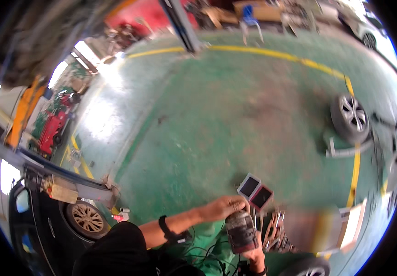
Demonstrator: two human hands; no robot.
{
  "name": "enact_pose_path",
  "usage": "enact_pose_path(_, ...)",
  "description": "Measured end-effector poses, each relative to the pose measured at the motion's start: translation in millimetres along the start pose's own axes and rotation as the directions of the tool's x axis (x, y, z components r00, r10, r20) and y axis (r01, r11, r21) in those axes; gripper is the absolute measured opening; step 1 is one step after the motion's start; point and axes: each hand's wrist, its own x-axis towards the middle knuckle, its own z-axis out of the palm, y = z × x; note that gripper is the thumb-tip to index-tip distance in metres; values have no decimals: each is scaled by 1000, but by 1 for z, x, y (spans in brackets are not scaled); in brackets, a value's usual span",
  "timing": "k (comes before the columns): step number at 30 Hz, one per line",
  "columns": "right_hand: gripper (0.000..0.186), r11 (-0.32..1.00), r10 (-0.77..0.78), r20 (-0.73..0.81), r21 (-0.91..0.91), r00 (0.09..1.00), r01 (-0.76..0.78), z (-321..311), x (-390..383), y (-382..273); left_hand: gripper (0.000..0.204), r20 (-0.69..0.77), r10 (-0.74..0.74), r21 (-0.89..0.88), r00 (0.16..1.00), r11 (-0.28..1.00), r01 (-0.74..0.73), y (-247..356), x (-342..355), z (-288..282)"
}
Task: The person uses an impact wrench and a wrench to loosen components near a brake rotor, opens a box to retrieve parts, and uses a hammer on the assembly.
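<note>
The left hand (pixel 222 208) is gripping the upper end of a part (pixel 241 232), and the right hand (pixel 253 253) is supporting its lower end; both are clamping on this one thing. The part is sitting low in view, right of the middle, above the floor (pixel 194 142). Handling seems to be under way: the lifting is done, while setting down or fitting is not showing. Whatever else is left, I cannot tell. The part is looking roughly cylindrical, dark and worn, with greyish bands and a reddish lower end; blur is hiding finer detail. Tools (pixel 276 231) are lying just to its right, two framed panels (pixel 249 185) are resting just beyond, and farther out a loose wheel (pixel 351 117) is lying at right and a black car (pixel 37 230) is standing at left.
</note>
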Motion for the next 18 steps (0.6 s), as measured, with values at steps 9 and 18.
enact_pose_path(9, 50, 915, -283, 209, -234, 936, 329, 97, 54, -120, 38, -261, 324, 118, 909, 946, -303, 113, -111, -28)
enact_pose_path(18, 43, 785, -390, 305, -383, 869, 487, 139, 71, -127, 40, -440, 13, -147, 898, 985, -86, 75, -165, -67)
